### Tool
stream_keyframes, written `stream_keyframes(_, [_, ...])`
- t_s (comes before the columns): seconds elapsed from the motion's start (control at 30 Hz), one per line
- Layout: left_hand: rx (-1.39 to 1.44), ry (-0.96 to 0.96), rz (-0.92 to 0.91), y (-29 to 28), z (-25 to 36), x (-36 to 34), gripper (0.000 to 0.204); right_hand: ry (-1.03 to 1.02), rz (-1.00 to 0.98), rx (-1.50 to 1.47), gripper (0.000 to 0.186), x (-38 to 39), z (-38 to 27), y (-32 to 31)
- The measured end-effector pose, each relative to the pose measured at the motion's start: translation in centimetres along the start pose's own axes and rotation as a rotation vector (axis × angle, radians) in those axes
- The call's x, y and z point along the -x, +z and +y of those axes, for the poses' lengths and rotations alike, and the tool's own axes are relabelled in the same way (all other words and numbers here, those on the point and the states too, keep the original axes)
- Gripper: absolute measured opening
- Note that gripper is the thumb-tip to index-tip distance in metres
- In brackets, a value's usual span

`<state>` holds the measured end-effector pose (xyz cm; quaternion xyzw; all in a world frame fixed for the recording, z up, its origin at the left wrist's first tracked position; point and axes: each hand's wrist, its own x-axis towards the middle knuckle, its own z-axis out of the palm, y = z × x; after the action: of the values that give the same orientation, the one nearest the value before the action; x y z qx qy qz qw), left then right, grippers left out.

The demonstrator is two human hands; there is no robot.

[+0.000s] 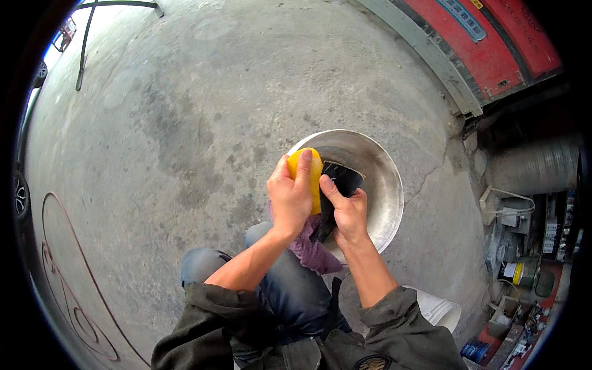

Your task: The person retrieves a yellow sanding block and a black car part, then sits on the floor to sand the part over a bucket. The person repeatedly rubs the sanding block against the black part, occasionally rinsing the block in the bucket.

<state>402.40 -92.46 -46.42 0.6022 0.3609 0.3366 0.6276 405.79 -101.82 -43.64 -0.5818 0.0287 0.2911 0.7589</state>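
My left hand (pixel 293 194) is closed round a yellow rounded block (pixel 314 169), its thumb lying along the top. What the block is made of I cannot make out. Right beside it, my right hand (pixel 348 213) grips a thin black flexible sheet (pixel 342 176), which has a pale upper edge and a fold hanging down past the fingers. Both hands are over the near left part of a wide metal basin (pixel 385 197). A purple cloth (pixel 317 253) drapes at the basin's near side, beneath my wrists and against my knee.
A white bucket (pixel 435 308) stands near my right elbow. On the right are cans, boxes and tools on a red surface (pixel 546 308), below a ribbed duct (pixel 533 166). Red metal panels (pixel 459 55) rise at the upper right. A hose (pixel 80 240) coils on the concrete floor at left.
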Motion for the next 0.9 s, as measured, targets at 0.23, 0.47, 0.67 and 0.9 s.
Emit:
stream_keyframes(0.23, [0.198,-0.192,-0.072,-0.7,-0.5,-1.8,0.037,-0.077,-0.064,-0.028,0.020,1.2,0.6,0.2])
stream_keyframes(0.47, [0.147,-0.115,-0.020,-0.4,0.0,-0.8,0.042,-0.063,0.004,0.014,0.020,0.0,0.4,0.0])
stream_keyframes(0.67, [0.082,-0.101,-0.058,-0.3,-0.6,-1.3,0.042,-0.108,0.033,-0.017,0.019,0.2,1.0,0.4])
stream_keyframes(0.9, [0.110,-0.127,-0.027,-0.3,0.1,-0.7,0.043,-0.139,-0.024,0.071,0.020,0.5,0.6,-0.6])
